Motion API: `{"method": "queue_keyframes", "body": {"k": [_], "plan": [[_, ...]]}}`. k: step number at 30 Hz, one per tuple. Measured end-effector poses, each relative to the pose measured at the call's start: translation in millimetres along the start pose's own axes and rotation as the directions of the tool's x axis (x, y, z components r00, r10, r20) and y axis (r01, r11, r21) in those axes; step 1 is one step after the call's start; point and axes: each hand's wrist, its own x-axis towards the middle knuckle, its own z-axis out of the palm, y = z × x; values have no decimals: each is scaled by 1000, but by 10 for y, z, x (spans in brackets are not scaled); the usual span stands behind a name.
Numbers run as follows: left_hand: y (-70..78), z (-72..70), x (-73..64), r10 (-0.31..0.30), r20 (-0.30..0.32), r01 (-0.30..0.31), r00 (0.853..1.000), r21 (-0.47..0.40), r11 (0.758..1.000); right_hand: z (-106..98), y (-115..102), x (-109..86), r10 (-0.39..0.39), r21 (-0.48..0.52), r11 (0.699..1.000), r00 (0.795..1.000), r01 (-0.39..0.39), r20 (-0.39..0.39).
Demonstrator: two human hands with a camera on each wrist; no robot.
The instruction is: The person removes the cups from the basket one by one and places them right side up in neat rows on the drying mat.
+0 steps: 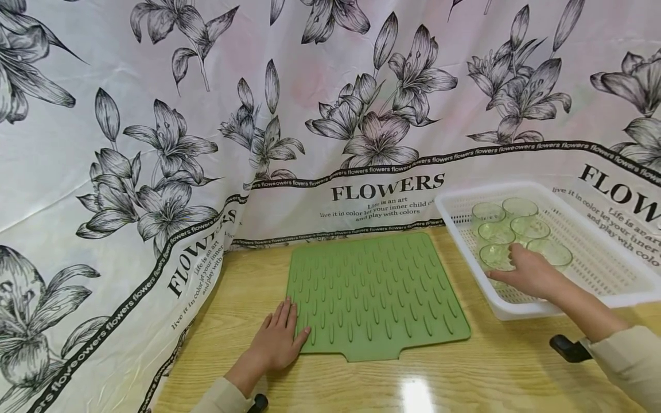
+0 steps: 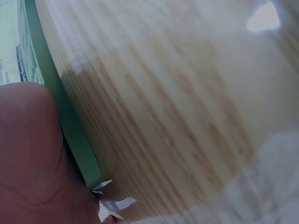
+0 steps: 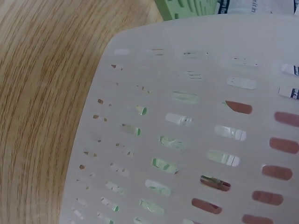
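Closest in, the wood-grain table [image 1: 465, 378] fills the foreground, a bright patch of glare shining on it; at its left, the left hand [image 1: 276, 338] lies flat over the near left edge of a green mat [image 1: 377, 292], fingers straight and close together, thumb apart and touching the mat; that mat sits flat on the wood, ridges all over it, a tab facing the person; now to the right, just beside the mat, there's a slotted white basket [image 1: 516, 312]; the right hand [image 1: 532, 272] is in over its near left part, thumb out, fingers curled at the nearest glasses [image 1: 530, 229], pinching one or not, I cannot tell; at least six, green-tinted, crowd the basket's left side; behind everything hangs a pale flower-printed cloth [image 1: 289, 215].
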Motion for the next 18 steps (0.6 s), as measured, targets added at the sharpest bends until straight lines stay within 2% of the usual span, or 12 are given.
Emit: {"method": "queue_keyframes", "body": {"k": [7, 12, 18], "plan": [[-91, 100, 61, 3, -31, -2, 1000, 28, 1000, -21, -29, 7, 4, 54, 999, 1000, -5, 14], [-100, 95, 76, 0, -35, 1, 999, 33, 999, -32, -41, -7, 18, 123, 992, 1000, -19, 15], [-49, 59, 32, -3, -25, 4, 1000, 29, 1000, -52, -51, -27, 25, 189, 982, 1000, -27, 12]]}}
